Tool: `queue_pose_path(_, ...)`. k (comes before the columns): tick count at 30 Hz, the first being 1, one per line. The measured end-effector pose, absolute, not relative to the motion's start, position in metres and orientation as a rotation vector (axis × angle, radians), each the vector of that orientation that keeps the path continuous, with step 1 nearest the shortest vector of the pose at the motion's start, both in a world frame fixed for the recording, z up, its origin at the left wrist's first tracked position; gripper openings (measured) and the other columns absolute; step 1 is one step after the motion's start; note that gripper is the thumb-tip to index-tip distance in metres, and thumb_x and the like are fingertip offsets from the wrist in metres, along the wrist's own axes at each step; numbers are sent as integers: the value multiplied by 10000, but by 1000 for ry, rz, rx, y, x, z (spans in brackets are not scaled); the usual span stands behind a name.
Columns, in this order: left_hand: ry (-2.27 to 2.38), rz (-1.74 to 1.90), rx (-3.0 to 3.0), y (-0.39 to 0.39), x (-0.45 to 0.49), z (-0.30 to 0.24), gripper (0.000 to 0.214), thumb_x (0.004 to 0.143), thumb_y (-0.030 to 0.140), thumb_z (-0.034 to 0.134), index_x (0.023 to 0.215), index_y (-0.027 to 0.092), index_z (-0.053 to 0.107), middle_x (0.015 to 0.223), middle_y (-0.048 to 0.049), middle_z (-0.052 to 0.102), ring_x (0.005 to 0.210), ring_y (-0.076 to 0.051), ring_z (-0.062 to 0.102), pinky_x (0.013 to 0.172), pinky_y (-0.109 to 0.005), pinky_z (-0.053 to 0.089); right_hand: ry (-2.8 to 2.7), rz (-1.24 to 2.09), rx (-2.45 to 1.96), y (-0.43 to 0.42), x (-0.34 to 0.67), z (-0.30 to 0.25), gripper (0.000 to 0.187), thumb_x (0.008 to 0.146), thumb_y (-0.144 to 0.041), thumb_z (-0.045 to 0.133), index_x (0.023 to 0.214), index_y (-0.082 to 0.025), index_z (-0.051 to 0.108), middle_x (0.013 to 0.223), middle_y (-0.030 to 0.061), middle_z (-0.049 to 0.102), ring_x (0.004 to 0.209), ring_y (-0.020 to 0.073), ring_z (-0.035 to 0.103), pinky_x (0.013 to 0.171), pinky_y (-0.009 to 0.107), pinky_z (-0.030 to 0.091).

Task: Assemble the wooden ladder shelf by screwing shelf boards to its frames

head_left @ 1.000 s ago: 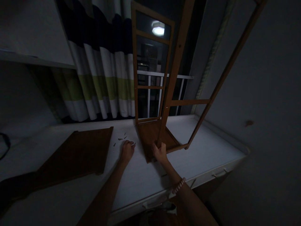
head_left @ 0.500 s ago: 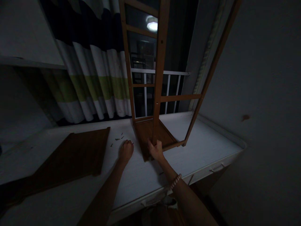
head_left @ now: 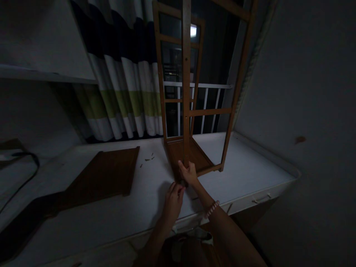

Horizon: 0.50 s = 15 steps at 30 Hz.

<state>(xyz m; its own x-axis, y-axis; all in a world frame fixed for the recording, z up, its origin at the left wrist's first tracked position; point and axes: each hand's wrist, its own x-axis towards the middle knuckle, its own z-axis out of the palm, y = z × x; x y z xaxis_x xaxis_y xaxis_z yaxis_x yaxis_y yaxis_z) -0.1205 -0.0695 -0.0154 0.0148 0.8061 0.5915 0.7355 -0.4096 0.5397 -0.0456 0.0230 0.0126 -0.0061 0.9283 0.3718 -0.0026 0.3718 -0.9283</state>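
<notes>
A brown wooden frame (head_left: pixel 186 85) with tall posts, crossbars and a flat panel (head_left: pixel 200 152) at its base stands on a white tabletop (head_left: pixel 155 207). My right hand (head_left: pixel 189 173), with a beaded bracelet at the wrist, is wrapped round the near post low down. Close by, at the base's near corner, my left hand (head_left: pixel 174 196) has its fingers pinched together against or beside the wood. Whatever it holds is too small and dark to make out. Several small dark pieces (head_left: pixel 147 160) lie on the tabletop left of the frame.
A loose brown wooden panel (head_left: pixel 108 174) lies at left, with a long dark object (head_left: pixel 30 218) beside it. A black cable (head_left: pixel 27 181) curves at the far left. Behind are a striped curtain (head_left: pixel 128 100) and white window bars (head_left: pixel 205 86); drawer handles (head_left: pixel 261 199) line the front.
My left hand has moved right and nearer, from beside the small pieces to the frame's near corner. My right hand still grips the post. The view has shifted and the frame appears turned slightly.
</notes>
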Motion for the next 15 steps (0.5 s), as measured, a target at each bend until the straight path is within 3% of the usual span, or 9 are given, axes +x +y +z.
queue_pose_path(15,1903,1270,2119,-67,-98,-23,220,815,181,371,757,181,583,754,-87,580,700,-192,556,638,-323,444,-1427,765,-921,15,-41,11,417,739,-544,462,572,-163,463,423,-54,392,384,60,354,368,182,282)
